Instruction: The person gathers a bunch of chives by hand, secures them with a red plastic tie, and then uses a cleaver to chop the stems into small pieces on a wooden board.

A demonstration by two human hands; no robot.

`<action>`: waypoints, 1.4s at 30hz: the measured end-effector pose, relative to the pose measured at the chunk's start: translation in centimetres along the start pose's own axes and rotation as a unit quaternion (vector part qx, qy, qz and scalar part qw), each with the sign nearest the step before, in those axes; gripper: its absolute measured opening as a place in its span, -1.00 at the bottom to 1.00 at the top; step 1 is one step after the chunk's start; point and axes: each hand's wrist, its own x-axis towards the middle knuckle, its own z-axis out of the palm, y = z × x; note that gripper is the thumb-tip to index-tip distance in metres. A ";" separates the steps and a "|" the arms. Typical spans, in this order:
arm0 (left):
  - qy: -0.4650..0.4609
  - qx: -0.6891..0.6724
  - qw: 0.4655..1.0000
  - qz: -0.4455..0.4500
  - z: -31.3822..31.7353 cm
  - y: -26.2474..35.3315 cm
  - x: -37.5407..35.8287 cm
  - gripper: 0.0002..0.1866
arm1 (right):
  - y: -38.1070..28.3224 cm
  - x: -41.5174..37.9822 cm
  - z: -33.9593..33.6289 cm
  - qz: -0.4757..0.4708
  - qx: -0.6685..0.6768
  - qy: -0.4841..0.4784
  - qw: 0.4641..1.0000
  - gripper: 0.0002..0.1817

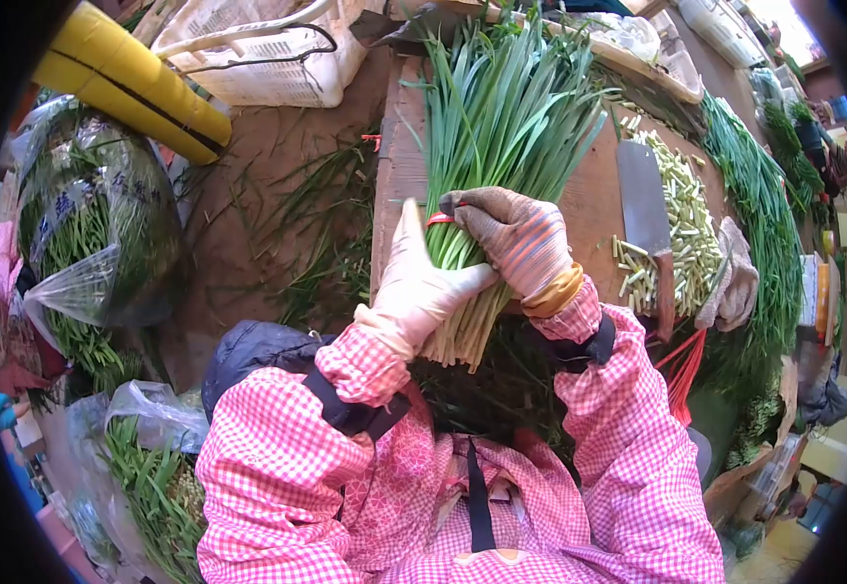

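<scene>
A bunch of garlic chives (501,127) lies over the wooden board, its leaves pointing away and its pale stem ends towards me. My left hand (418,277), in a whitish glove, is wrapped round the stems from the left, thumb and fingers apart around them. A red tie (440,219) crosses the bunch just above that grip. My right hand (516,238), in a striped, dirt-stained glove, is closed in a pinch at the tie, its fingertips partly hiding what they hold.
On the wooden board (594,209), a cleaver (644,200) lies right of the bunch beside cut stem pieces (686,214). A cloth glove (730,277), red ties (684,375) and more greens (759,214) are farther right. Bagged greens (97,214), a yellow cylinder (131,83) and a white basket (292,73) stand left.
</scene>
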 end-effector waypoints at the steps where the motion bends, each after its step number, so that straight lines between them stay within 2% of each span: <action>1: -0.012 -0.012 1.000 -0.021 0.0 -0.1 0.0 0.17 | 0.1 -0.2 -0.3 0.011 0.045 0.005 0.999 -0.74; 3: -0.033 -0.034 0.997 -0.067 -0.1 -0.2 -0.1 0.17 | -0.2 -0.7 -0.8 0.031 0.137 0.010 0.990 -0.75; 4: -0.065 -0.022 0.997 -0.029 -0.2 1.0 0.2 0.01 | -0.8 -0.9 -0.9 0.070 0.206 0.015 0.976 -0.78; 6: -0.085 -0.035 0.995 0.031 -0.5 1.6 0.5 -0.10 | -3.8 -1.4 -2.5 0.144 0.199 0.002 0.969 -0.80; 7: -0.096 -0.042 0.993 0.059 -0.6 1.9 0.7 -0.16 | -3.5 -1.6 -2.3 0.103 0.241 0.025 0.965 -0.81; 8: -0.157 -0.061 0.984 0.062 -1.1 4.1 0.7 -0.22 | -3.4 -1.7 -2.2 0.060 0.281 0.045 0.957 -0.82; 9: -0.204 -0.038 0.976 0.060 -1.8 5.5 0.8 -0.15 | -3.9 -2.1 -2.5 0.033 0.246 0.073 0.966 -0.82; 11: -0.190 0.159 0.958 0.142 -2.9 7.1 1.7 -0.14 | -6.8 -3.1 -3.5 -0.017 0.172 0.126 0.977 -0.82; 12: -0.233 0.207 0.931 0.189 -3.4 9.1 2.2 -0.07 | -7.5 -3.7 -4.4 -0.061 0.034 0.128 0.989 -0.81; 15: -0.356 0.301 0.852 0.237 -2.7 12.4 5.3 -0.04 | -7.8 -4.7 -3.5 0.010 0.180 0.252 0.951 -0.80; 16: -0.390 0.321 0.836 0.216 -2.2 13.0 6.1 0.02 | -7.2 -4.4 -2.9 0.051 0.231 0.295 0.926 -0.80; 19: -0.299 0.435 0.831 0.178 -0.7 10.1 7.7 0.10 | -2.5 -3.0 -1.9 0.090 0.370 0.314 0.869 -0.80; 21: -0.241 0.428 0.839 0.233 -1.0 7.6 6.1 0.21 | -0.5 -2.6 -1.1 0.119 0.394 0.313 0.856 -0.81; 24: -0.124 0.449 0.857 0.218 0.3 4.6 3.0 0.23 | -1.4 -2.9 -1.4 0.160 0.340 0.299 0.877 -0.82; 27: -0.005 0.456 0.825 0.334 0.9 0.9 3.7 0.22 | -0.9 -3.3 -1.0 0.158 0.352 0.293 0.875 -0.82; 28: -0.044 0.461 0.834 0.300 0.7 1.7 3.9 0.21 | -1.0 -3.2 -0.9 0.154 0.357 0.292 0.874 -0.82; 31: -0.065 0.630 0.744 0.213 0.5 4.8 3.3 0.19 | -1.0 -3.1 -1.1 0.140 0.362 0.295 0.873 -0.82; 32: -0.039 0.650 0.724 0.227 0.6 6.6 2.6 0.17 | -0.6 -3.1 -1.2 0.139 0.372 0.299 0.868 -0.82; 34: -0.018 0.620 0.727 0.294 2.3 8.2 1.8 0.16 | -0.7 -3.1 -1.0 0.135 0.371 0.313 0.864 -0.81; 35: -0.003 0.605 0.727 0.325 2.9 8.6 1.6 0.16 | -0.5 -3.2 -1.2 0.102 0.326 0.314 0.886 -0.81; 37: -0.004 0.588 0.763 0.267 2.8 7.3 1.2 0.17 | -0.3 -2.9 -1.5 0.164 0.315 0.319 0.879 -0.82; 39: -0.001 0.602 0.774 0.196 1.5 5.1 0.0 0.19 | -0.6 -3.3 -1.8 0.150 0.377 0.303 0.862 -0.83; 40: 0.031 0.606 0.776 0.169 1.1 4.2 -0.9 0.24 | -0.5 -3.3 -1.7 0.145 0.383 0.304 0.860 -0.82; 41: 0.088 0.553 0.811 0.169 0.5 3.5 -2.0 0.18 | -0.5 -3.2 -1.6 0.142 0.388 0.304 0.859 -0.82; 42: 0.145 0.378 0.895 0.185 0.0 1.9 -2.4 0.10 | -0.8 -3.2 -1.8 0.170 0.364 0.302 0.865 -0.80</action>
